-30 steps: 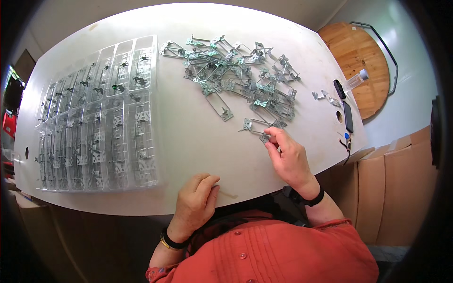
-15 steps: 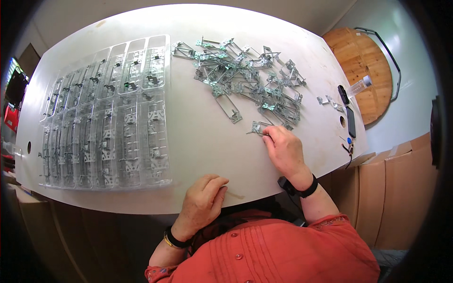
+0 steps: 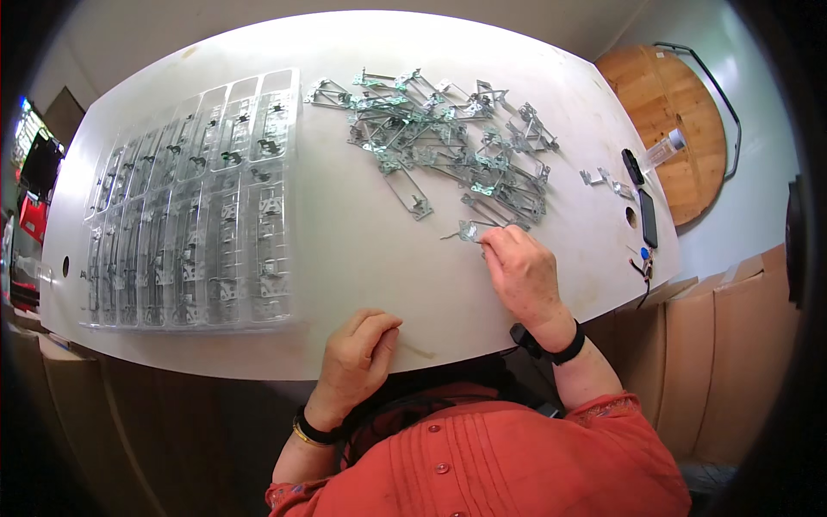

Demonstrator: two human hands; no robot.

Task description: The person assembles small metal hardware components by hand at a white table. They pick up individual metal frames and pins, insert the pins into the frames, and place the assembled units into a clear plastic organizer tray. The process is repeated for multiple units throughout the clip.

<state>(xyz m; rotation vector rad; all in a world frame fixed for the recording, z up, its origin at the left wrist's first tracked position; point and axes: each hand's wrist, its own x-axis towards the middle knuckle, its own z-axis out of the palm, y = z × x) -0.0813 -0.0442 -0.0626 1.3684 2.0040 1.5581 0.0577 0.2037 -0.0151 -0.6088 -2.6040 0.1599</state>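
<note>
My right hand (image 3: 522,269) pinches a thin metal bracket (image 3: 468,230) between thumb and fingertips. One end of this bracket sticks out to the left of the fingers, just in front of a tangled pile of similar metal brackets (image 3: 448,129). Closed, with its fingers curled in, my left hand (image 3: 355,358) rests by the table's near edge. Whether anything small is inside it is hidden. At the left lies a clear plastic tray (image 3: 293,112) with long compartments, and metal brackets sit in them.
The white table (image 3: 345,258) carries two loose metal pieces (image 3: 606,181) at right. Beside them lie a black phone-like object (image 3: 648,219), a dark oblong object (image 3: 632,166) and a clear bottle (image 3: 665,147). Cardboard boxes (image 3: 741,345) stand right of the table, below a round wooden tabletop (image 3: 663,129).
The view has shifted slightly, so the tray and pile sit a little differently. My right hand has pulled the bracket slightly toward me, away from the pile. My left hand stays closed.
</note>
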